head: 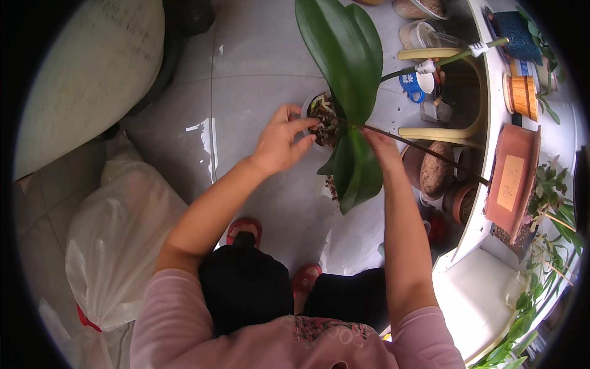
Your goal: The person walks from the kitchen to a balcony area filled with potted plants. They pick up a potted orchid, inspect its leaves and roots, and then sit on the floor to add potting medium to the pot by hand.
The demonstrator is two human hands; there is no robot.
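A moth orchid with broad green leaves (352,60) stands before me in a pale pot (306,107) filled with bark chips (322,121). Over the pot's left rim, my left hand (286,140) spreads its fingers, the thumb and forefinger tips at the bark. My right hand (381,146) is at the right side of the leaf bases; its fingertips are hidden by the leaves, so its grip cannot be made out. A green flower stem (401,73) with white clips (425,67) leans right, and a thin dark stem (424,150) slants down right. Bark bits (331,187) show below the leaves.
A stuffed whitish plastic bag (122,240) lies left, below a large pale rounded surface (92,78). Right are a blue mug (411,85), a cream curved frame (433,133), and a white ledge (489,92) bearing a terracotta planter (509,180) and a wooden pot (523,97).
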